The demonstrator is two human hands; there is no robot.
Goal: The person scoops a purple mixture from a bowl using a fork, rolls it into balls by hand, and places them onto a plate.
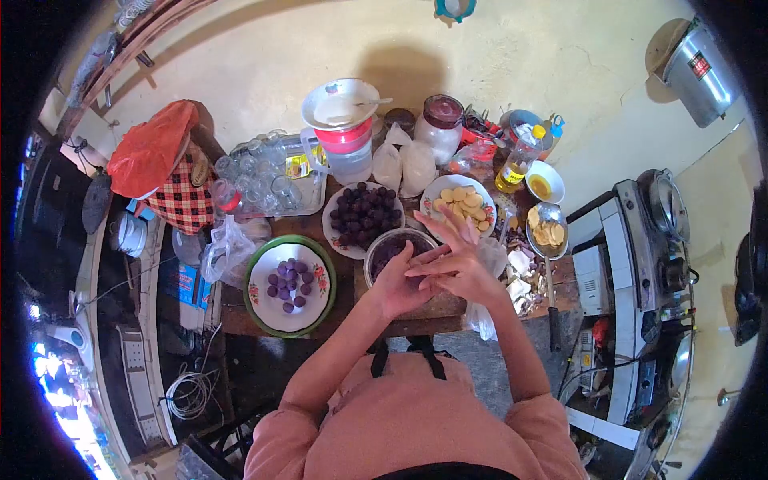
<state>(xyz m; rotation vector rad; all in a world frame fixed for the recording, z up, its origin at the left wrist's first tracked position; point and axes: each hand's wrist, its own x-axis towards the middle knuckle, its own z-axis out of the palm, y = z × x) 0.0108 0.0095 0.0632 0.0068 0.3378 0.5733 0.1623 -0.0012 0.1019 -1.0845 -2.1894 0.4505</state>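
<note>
My left hand [398,282] is turned palm up with its fingers stretched out over the near side of a bowl of purple mash [386,252]. Across its palm lies my right hand [458,268], fingers extended and spread. The palms meet; whether anything small sits between them is hidden. Just beyond my right fingers is a plate of yellowish flat round pieces [462,200]. A white plate of dark purple balls [366,216] stands behind the mash. To the left, smooth lighter purple balls [290,282] lie in a green-rimmed floral basin [322,316].
Behind stand a tray of glasses [260,180], a pitcher [350,160] topped by a bowl, a lidded jar [440,132] and an oil bottle [518,164]. At right, a long-handled skimmer [552,296] holds yellow pieces, near scattered peelings [520,276]. A stove [640,240] is farther right.
</note>
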